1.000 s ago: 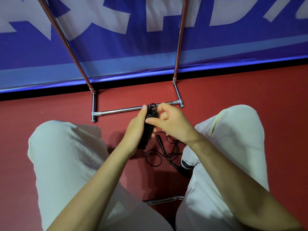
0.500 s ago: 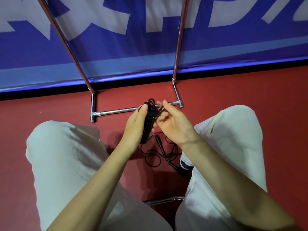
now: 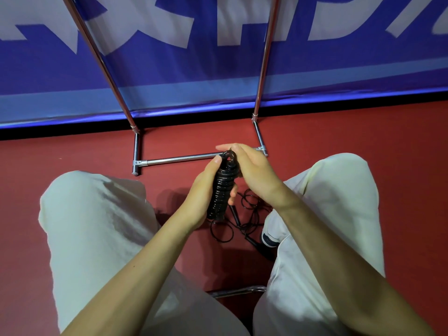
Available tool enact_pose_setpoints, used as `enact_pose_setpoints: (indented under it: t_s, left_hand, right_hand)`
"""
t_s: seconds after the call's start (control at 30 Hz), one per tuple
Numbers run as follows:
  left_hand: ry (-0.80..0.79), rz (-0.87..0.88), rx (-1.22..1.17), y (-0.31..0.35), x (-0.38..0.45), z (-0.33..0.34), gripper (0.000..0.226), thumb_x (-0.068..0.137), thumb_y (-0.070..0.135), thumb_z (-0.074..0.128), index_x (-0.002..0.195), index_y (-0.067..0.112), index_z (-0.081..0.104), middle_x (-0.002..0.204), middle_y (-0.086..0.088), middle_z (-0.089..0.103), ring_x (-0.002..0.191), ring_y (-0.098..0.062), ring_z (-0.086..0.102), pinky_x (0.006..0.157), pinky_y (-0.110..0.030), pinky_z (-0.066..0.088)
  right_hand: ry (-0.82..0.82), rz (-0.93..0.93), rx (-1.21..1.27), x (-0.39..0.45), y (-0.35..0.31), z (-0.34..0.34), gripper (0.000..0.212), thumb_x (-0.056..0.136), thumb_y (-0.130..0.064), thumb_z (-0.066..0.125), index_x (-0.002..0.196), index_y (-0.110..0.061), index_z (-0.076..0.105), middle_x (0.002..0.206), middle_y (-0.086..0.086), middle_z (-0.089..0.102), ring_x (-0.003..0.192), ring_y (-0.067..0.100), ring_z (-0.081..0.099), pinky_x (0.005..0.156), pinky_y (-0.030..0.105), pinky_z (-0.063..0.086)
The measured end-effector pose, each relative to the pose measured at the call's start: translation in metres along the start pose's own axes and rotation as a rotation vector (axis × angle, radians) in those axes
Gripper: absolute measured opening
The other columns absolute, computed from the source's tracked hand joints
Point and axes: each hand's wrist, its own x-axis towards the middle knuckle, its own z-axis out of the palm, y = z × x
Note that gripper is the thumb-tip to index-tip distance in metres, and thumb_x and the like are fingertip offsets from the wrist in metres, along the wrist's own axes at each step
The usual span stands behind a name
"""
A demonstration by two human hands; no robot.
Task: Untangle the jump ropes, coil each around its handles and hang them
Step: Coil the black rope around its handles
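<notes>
My right hand (image 3: 252, 173) has swung over the top of the coiled jump rope (image 3: 221, 190), fingers nearly straight and laid across its end loop, where half a second ago they were open beside it. My left hand (image 3: 203, 192) still grips the coil upright between my knees. I judge this rope nearly ready for the rack (image 3: 179, 159); the second rope (image 3: 242, 221) lies tangled on the floor (image 3: 339, 132).
</notes>
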Motion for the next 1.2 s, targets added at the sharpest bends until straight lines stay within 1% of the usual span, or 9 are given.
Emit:
enact_pose_setpoints:
  t_s: [0.1,0.23,0.33,0.5,0.63,0.77,0.97,1.07,1.2]
  left_hand:
    - [-0.056,-0.013,-0.069,-0.003,-0.003,0.003,0.055,0.095,0.059,0.036,0.097,0.008,0.056,0.056,-0.009,0.053,0.047,-0.021,0.047,0.052,-0.030,0.043]
    - [-0.071,-0.003,-0.123,-0.004,0.001,0.005,0.055,0.095,0.057,0.036,0.105,0.006,0.054,0.058,-0.009,0.053,0.048,-0.021,0.047,0.052,-0.029,0.043]
    - [-0.046,0.000,-0.150,-0.003,0.002,0.004,0.055,0.096,0.058,0.035,0.104,0.010,0.059,0.060,-0.008,0.052,0.048,-0.019,0.047,0.052,-0.028,0.041]
    - [0.018,-0.011,-0.070,-0.003,0.006,0.000,0.060,0.092,0.060,0.038,0.110,0.007,0.059,0.062,-0.009,0.054,0.051,-0.022,0.048,0.055,-0.029,0.043]
    - [0.048,-0.019,0.062,-0.002,0.004,0.002,0.054,0.100,0.054,0.035,0.103,0.008,0.062,0.063,-0.010,0.057,0.053,-0.022,0.050,0.057,-0.029,0.045]
    - [0.089,-0.030,0.081,-0.001,0.001,0.004,0.043,0.104,0.044,0.033,0.098,0.013,0.062,0.062,-0.011,0.057,0.051,-0.020,0.050,0.054,-0.026,0.046]
    - [0.077,-0.028,0.031,-0.001,0.001,0.000,0.049,0.103,0.048,0.034,0.104,0.007,0.061,0.063,-0.010,0.057,0.052,-0.020,0.050,0.055,-0.028,0.046]
    - [0.060,0.003,-0.169,0.000,0.003,-0.001,0.052,0.098,0.054,0.037,0.102,0.009,0.065,0.068,-0.007,0.056,0.052,-0.017,0.048,0.050,-0.026,0.045]
    - [0.048,0.040,-0.272,0.006,0.008,-0.007,0.055,0.098,0.052,0.034,0.098,0.006,0.064,0.071,-0.003,0.060,0.052,-0.014,0.047,0.047,-0.024,0.044]
  right_hand:
    - [-0.165,0.083,0.120,-0.007,-0.003,0.000,0.048,0.108,-0.031,0.022,0.124,-0.014,0.063,0.064,-0.019,0.066,0.058,-0.001,0.059,0.058,0.018,0.047]
    - [-0.136,0.097,0.331,-0.007,-0.001,0.002,0.047,0.107,-0.032,0.023,0.132,-0.013,0.058,0.062,-0.012,0.063,0.047,0.010,0.055,0.043,0.026,0.047]
    - [-0.033,0.099,0.459,-0.005,0.003,0.006,0.038,0.103,-0.036,0.040,0.127,-0.017,0.062,0.069,-0.001,0.058,0.047,0.024,0.045,0.043,0.033,0.043]
    - [0.159,0.130,0.630,-0.007,0.008,0.019,0.026,0.101,-0.021,0.049,0.125,-0.015,0.060,0.082,0.004,0.060,0.048,0.023,0.046,0.041,0.030,0.040]
    - [0.311,0.134,0.528,-0.002,0.013,0.017,0.023,0.098,-0.017,0.056,0.117,-0.009,0.067,0.076,0.001,0.061,0.062,0.018,0.051,0.060,0.033,0.045]
    - [0.150,0.093,0.370,-0.004,0.008,0.010,0.032,0.103,-0.029,0.044,0.112,-0.015,0.071,0.065,-0.001,0.057,0.055,0.020,0.050,0.058,0.034,0.042]
    - [-0.262,0.150,0.669,-0.005,-0.002,-0.001,0.035,0.101,-0.024,0.040,0.127,-0.011,0.060,0.075,0.016,0.052,0.050,0.027,0.046,0.047,0.039,0.043]
    - [-0.273,0.201,0.782,-0.001,0.001,-0.001,0.037,0.094,-0.019,0.049,0.129,-0.010,0.056,0.087,0.013,0.057,0.055,0.027,0.050,0.046,0.037,0.043]
    - [-0.150,0.151,0.752,-0.005,0.006,0.008,0.041,0.099,-0.011,0.047,0.133,0.012,0.046,0.088,0.016,0.055,0.065,0.030,0.050,0.050,0.038,0.045]
